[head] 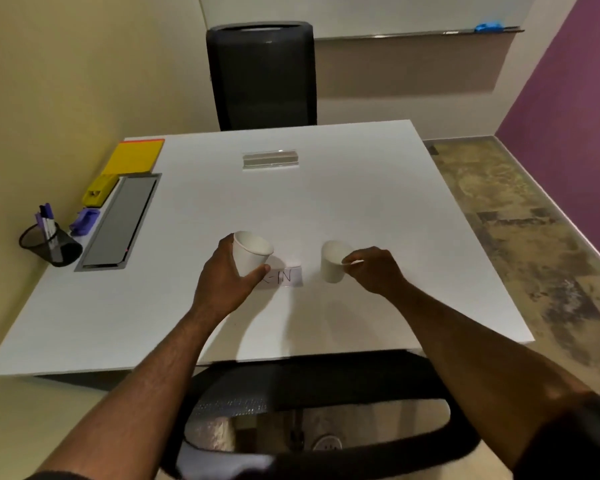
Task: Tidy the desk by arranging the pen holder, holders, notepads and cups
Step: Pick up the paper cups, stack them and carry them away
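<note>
White desk [378, 188], wide bare top thru the middle & right side, near edge at 6 o'clock over a black chair back [326, 379]. Clutter hugs the L edge: mesh pen holder [51, 245] w/ purple markers at 9 o'clock, right on the desk's edge, gray flap panel [118, 223] just beside it, yellow stapler-like item [97, 194] and yellow notepad [136, 157] at 10–11. Clear acrylic holder [270, 159] at 12, well apart from the hands. Black chair [262, 74] beyond the far edge.

Left hand [222, 282] wraps a white paper cup [250, 252], thumb & fingers closed round its wall, cup tilted, lifted over a paper label [286, 277] reading "-IN". Right hand [374, 268] pinches the rim of a 2nd white cup [333, 263] at 3 o'clock of the first; can't tell if that one touches the desk.
</note>
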The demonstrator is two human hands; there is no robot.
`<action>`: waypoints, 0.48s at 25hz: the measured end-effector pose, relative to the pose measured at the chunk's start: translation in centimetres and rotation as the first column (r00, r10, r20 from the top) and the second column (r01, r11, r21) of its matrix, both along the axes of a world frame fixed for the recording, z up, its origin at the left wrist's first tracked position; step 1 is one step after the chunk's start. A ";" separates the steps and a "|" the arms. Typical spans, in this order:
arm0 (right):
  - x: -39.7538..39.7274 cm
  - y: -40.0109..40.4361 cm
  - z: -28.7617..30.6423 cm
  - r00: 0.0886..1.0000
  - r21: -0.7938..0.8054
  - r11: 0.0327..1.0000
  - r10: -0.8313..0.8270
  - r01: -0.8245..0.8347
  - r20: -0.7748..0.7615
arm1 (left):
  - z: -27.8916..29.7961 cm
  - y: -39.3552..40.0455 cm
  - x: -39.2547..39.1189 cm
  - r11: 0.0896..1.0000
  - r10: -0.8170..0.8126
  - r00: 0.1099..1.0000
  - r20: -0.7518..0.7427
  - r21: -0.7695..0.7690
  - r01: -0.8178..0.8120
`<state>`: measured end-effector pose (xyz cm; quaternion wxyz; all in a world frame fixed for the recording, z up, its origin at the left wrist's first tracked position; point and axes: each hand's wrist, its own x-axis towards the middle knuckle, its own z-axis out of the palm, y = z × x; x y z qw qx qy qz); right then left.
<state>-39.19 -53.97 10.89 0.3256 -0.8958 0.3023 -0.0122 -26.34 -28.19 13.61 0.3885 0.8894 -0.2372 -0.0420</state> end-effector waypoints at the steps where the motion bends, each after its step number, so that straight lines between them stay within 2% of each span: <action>1: 0.9 -0.4 -1.4 1.000 -0.023 0.999 0.022 -0.022 -0.021 | -0.5 -0.3 0.7 1.000 0.009 1.000 0.000 0.013 -0.009; 9: 3.8 -2.0 -7.3 0.981 -0.049 0.984 0.166 -0.171 -0.098 | -2.6 -1.6 2.5 0.992 0.095 0.995 -0.037 0.083 -0.091; 12: 2.9 -2.7 -7.7 0.973 -0.066 0.972 0.224 -0.227 -0.053 | -2.7 -2.7 2.3 0.990 0.099 0.995 -0.019 0.102 -0.096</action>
